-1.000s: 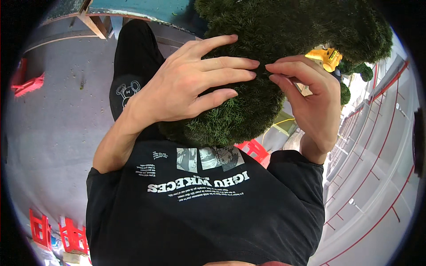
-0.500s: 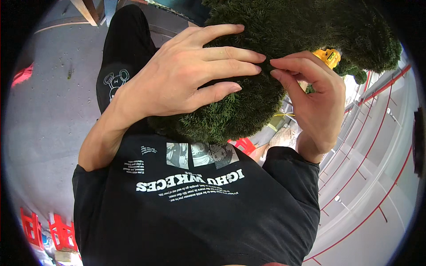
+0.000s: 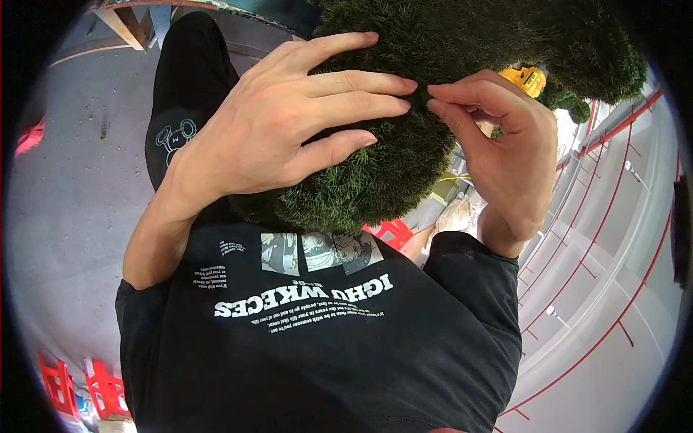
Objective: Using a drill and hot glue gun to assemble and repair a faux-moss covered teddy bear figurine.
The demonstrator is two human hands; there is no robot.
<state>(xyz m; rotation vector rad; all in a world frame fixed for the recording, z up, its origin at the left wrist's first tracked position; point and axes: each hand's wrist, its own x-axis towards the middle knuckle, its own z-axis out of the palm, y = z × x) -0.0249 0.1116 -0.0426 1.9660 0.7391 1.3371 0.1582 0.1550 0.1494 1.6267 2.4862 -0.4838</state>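
A large bushy mass of green artificial-looking foliage (image 3: 368, 177) fills the upper middle, in front of my black shirt. Over it lies my left hand (image 3: 278, 115), palm down, fingers spread and stretched toward the right, with nothing in its grasp. Close to those fingertips, my right hand (image 3: 509, 141) pinches thumb and forefinger together at the surface of the greenery. Whatever sits in that pinch, if anything, is too small to make out. The other right fingers are curled and partly hidden.
Behind my right hand is a yellow object (image 3: 530, 79), perhaps a tool. Red plastic stools (image 3: 107, 390) stand at lower left on the grey floor (image 3: 79, 216), and another red piece (image 3: 393, 234) shows below the foliage. A wooden leg (image 3: 123, 29) is at upper left.
Both hands and the foliage appear slightly farther left, along with the whole view. The left hand's spread and the right hand's pinch look much the same.
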